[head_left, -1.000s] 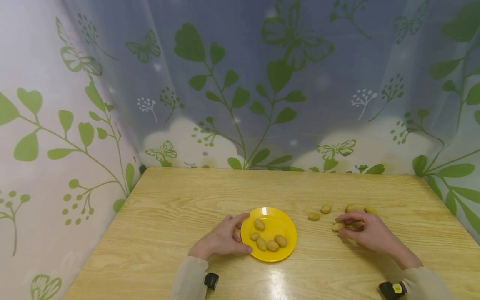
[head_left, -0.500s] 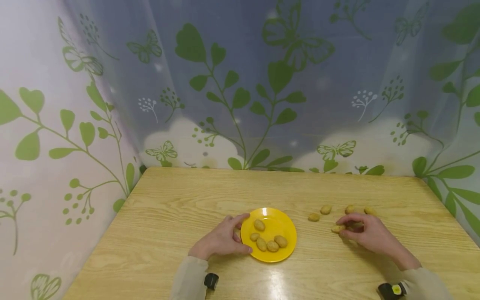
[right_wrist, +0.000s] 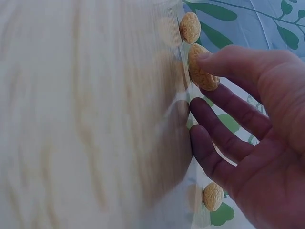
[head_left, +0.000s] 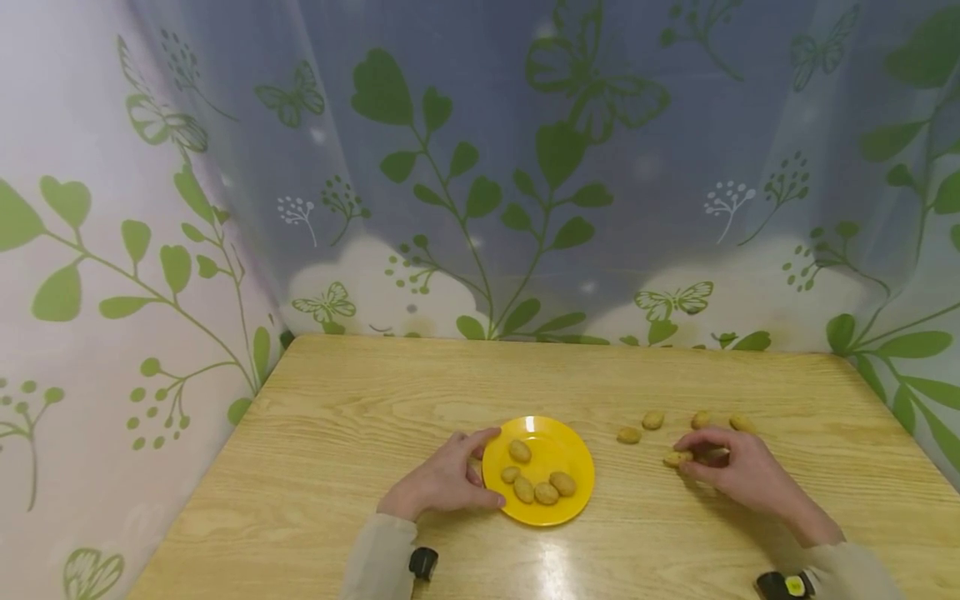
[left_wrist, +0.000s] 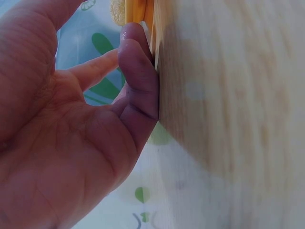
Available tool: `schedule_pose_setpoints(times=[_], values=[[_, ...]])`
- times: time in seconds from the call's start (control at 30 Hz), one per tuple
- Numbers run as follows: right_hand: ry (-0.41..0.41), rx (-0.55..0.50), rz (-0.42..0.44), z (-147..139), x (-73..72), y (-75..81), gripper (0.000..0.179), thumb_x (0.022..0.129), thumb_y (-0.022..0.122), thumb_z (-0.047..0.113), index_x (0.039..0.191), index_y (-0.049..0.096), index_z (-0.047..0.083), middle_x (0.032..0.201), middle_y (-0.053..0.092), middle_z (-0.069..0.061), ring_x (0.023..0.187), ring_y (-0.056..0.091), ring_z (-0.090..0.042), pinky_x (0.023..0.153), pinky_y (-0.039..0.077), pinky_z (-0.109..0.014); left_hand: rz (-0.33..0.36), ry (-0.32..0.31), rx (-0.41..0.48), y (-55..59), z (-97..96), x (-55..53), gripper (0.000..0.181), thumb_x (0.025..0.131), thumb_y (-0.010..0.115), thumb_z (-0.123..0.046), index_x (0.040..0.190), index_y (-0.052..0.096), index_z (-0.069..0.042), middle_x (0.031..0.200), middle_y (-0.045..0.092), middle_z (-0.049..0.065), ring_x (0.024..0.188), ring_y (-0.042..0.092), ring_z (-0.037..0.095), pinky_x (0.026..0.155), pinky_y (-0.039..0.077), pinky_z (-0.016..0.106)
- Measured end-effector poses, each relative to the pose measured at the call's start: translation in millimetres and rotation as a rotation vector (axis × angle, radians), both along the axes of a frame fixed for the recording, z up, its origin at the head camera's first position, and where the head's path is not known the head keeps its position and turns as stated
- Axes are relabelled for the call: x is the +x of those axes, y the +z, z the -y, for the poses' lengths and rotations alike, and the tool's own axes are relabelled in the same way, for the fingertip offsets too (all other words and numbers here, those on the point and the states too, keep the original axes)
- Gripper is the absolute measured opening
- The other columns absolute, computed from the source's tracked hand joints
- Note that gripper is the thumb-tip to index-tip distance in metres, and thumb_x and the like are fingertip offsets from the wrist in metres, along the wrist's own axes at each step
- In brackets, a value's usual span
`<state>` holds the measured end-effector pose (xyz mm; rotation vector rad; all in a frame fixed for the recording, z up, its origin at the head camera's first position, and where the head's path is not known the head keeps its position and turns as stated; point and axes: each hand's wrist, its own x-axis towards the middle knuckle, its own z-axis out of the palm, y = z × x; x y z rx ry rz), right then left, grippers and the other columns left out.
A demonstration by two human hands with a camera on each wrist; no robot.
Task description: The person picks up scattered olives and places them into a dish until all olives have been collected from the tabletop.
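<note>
My left hand (head_left: pixel 446 479) holds the left rim of a yellow plate (head_left: pixel 537 429), thumb and index finger spread along the edge. In the left wrist view its other fingers curl beside the plate against the table. Several tan, wrinkled walnuts (head_left: pixel 547 493) lie on the plate. To the right, my right hand (head_left: pixel 742 471) pinches a walnut (right_wrist: pixel 202 67) between thumb and index finger, low over the tabletop. Its remaining fingertips touch the table. Close around this hand are more walnuts (head_left: pixel 701 419); part of one shows behind the fingers.
Two walnuts (head_left: pixel 628 435) lie between the plate and the right hand. Another walnut (head_left: pixel 741 423) sits just beyond the right hand. The wooden table (head_left: pixel 337 400) meets a leaf-printed curtain (head_left: pixel 450 250) at its back and left.
Almost nothing differs. My right hand has shifted very slightly, with the walnut still between its fingertips; the left hand and the plate stay in place.
</note>
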<state>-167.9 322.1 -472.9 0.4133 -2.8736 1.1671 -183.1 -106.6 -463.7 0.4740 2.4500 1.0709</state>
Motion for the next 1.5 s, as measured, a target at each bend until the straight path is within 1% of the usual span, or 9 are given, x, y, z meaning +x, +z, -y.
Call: schedule_pose_setpoints(times=[0.13,0.3,0.5,0.6,0.8,1.13,1.27,1.37,1.5], values=[[-0.002,-0.004,-0.023,1,0.9,-1.0,0.019,0.089,0.08,0.016,0.107,0.075,0.016,0.103,0.074,-0.002,0.086,0.063,0.006,0.069,0.057,-0.023,-0.005,-0.003,0.001,-0.7,-0.3,-0.3,0.096,0.078,0.089,-0.029,0.159,0.038,-0.021,0.127,0.049,0.01,0.084,0.058,0.012,0.073,0.05,0.022],[-0.007,-0.023,-0.04,4,2.0,-2.6,0.02,0.087,0.08,0.01,0.106,0.075,0.015,0.102,0.073,-0.004,0.084,0.064,0.006,0.068,0.057,-0.023,-0.007,-0.005,-0.004,-2.0,0.2,-1.4,0.096,0.078,0.089,-0.031,0.159,0.038,-0.022,0.127,0.049,0.009,0.084,0.058,0.011,0.074,0.05,0.021],[0.017,-0.049,-0.058,12,2.8,-1.3,0.021,0.086,0.08,0.008,0.106,0.075,0.014,0.103,0.074,-0.006,0.085,0.064,0.005,0.068,0.057,-0.023,0.001,-0.002,0.004,-2.9,0.8,-2.1,0.095,0.079,0.089,-0.03,0.159,0.038,-0.021,0.126,0.048,0.008,0.084,0.059,0.011,0.073,0.051,0.022],[0.029,-0.059,-0.074,16,2.3,-1.7,0.022,0.086,0.081,0.007,0.105,0.076,0.015,0.101,0.074,-0.005,0.085,0.065,0.005,0.069,0.058,-0.023,0.001,-0.002,0.006,-2.3,0.8,-1.7,0.096,0.079,0.089,-0.03,0.159,0.037,-0.021,0.126,0.048,0.009,0.084,0.059,0.012,0.073,0.051,0.022],[0.04,-0.077,-0.075,23,1.3,-0.7,0.021,0.085,0.08,0.006,0.105,0.076,0.014,0.1,0.074,-0.003,0.085,0.065,0.003,0.069,0.058,-0.024,0.002,-0.003,0.019,-1.0,0.7,-0.5,0.096,0.078,0.089,-0.029,0.159,0.038,-0.021,0.127,0.048,0.011,0.084,0.06,0.013,0.074,0.051,0.023],[0.063,-0.099,-0.066,38,-1.0,-0.6,0.023,0.085,0.08,0.004,0.105,0.075,0.014,0.105,0.073,-0.005,0.086,0.066,0.0,0.07,0.059,-0.024,0.01,-0.002,0.024,-1.2,1.3,-0.8,0.096,0.079,0.089,-0.029,0.159,0.037,-0.021,0.127,0.048,0.011,0.084,0.06,0.012,0.073,0.051,0.022],[0.076,-0.103,-0.076,45,-3.0,-1.2,0.023,0.085,0.08,0.003,0.104,0.076,0.014,0.104,0.074,-0.005,0.086,0.067,0.0,0.07,0.06,-0.025,0.008,-0.003,0.02,-1.7,1.2,-1.3,0.095,0.079,0.089,-0.029,0.159,0.038,-0.021,0.126,0.048,0.01,0.084,0.06,0.012,0.074,0.052,0.022],[0.08,-0.112,-0.079,50,-3.7,0.6,0.021,0.085,0.08,0.004,0.104,0.076,0.014,0.102,0.074,-0.003,0.086,0.067,-0.001,0.07,0.059,-0.025,0.01,0.001,0.016,-2.0,1.0,-1.5,0.095,0.079,0.089,-0.029,0.159,0.038,-0.021,0.125,0.048,0.009,0.084,0.061,0.012,0.074,0.052,0.022],[0.098,-0.127,-0.076,57,-4.1,4.9,0.019,0.087,0.08,0.007,0.105,0.076,0.014,0.103,0.073,-0.004,0.087,0.067,-0.002,0.07,0.059,-0.024,0.014,0.004,0.014,-1.5,0.9,-1.4,0.095,0.079,0.089,-0.029,0.159,0.038,-0.022,0.125,0.048,0.008,0.084,0.061,0.011,0.075,0.052,0.022]])
